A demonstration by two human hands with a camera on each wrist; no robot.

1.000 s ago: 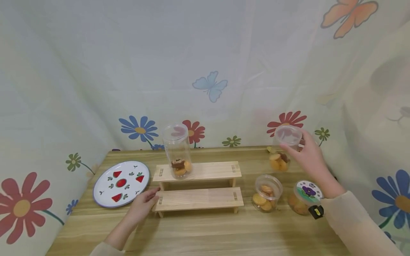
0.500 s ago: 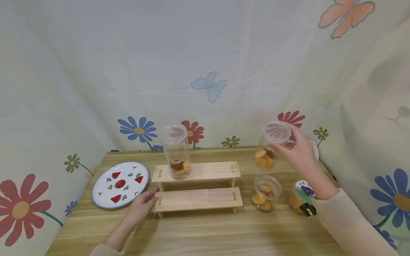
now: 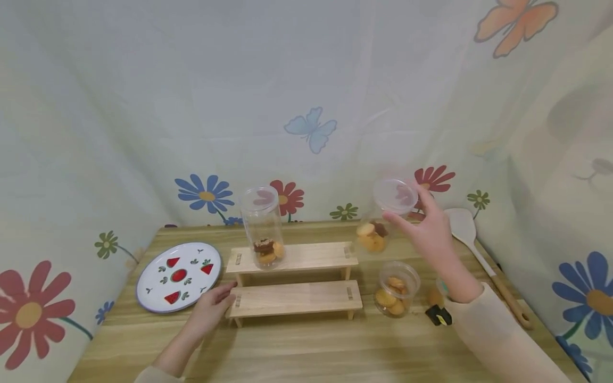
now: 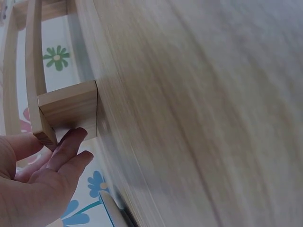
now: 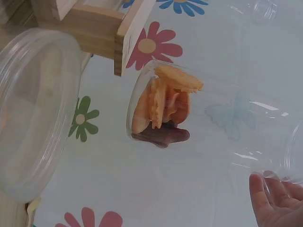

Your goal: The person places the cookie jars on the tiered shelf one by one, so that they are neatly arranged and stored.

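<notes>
In the head view my left hand (image 3: 209,308) is at the left end of the lower tier of a two-step wooden stand (image 3: 297,298). The left wrist view shows my thumb and fingers (image 4: 68,146) gripping the end of its board (image 4: 35,75) beside the leg. My right hand (image 3: 431,231) holds a tall clear jar (image 3: 372,236) near its lid, right of the stand's upper tier. Cookies and a dark piece lie in its bottom, which hangs above the surface in the right wrist view. A similar jar (image 3: 267,250) stands on the upper tier.
A white plate (image 3: 158,266) with watermelon pictures lies left of the stand. To the right are a short cookie jar (image 3: 396,290), another jar (image 3: 435,297) partly behind my right arm, and a white spatula (image 3: 462,226) with a wooden handle. A flowered curtain hangs behind.
My right hand has carried the tall jar leftward, towards the stand, uncovering the spatula. My forearm now covers more of the rightmost jar. My left hand has stayed in place.
</notes>
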